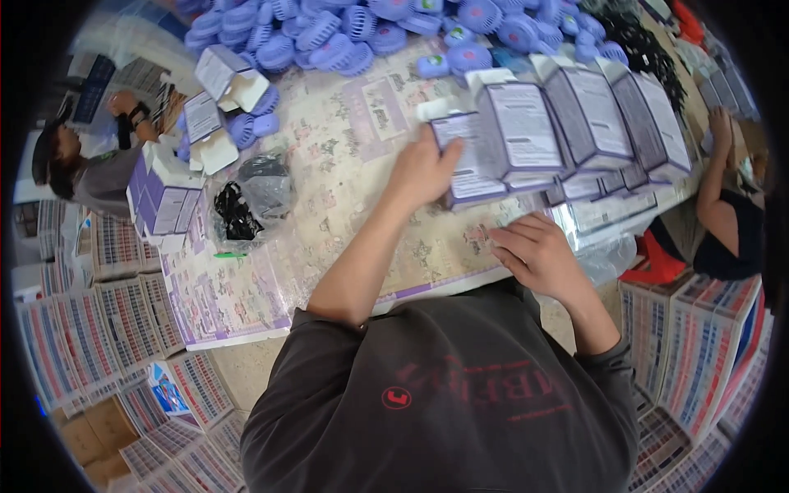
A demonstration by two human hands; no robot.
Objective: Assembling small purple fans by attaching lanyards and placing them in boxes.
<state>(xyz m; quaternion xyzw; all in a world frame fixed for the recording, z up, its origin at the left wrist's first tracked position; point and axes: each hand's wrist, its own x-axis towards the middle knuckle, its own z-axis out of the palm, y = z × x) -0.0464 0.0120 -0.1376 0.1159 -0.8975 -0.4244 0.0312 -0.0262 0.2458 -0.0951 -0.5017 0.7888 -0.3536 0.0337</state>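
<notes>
Purple-and-white cardboard makes up the rectangular box [477, 171], leftmost in its row over the pale patterned table [353, 193], likely light and crushable, best held by its side walls. The left hand [421, 171] grips its left edge; the right hand [542, 253] hangs apart, loosely bent, seemingly empty.

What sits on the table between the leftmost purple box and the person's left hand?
In the head view, a clear plastic bag with black cords lies between the box and the left hand; then comes patterned table cover.
</notes>
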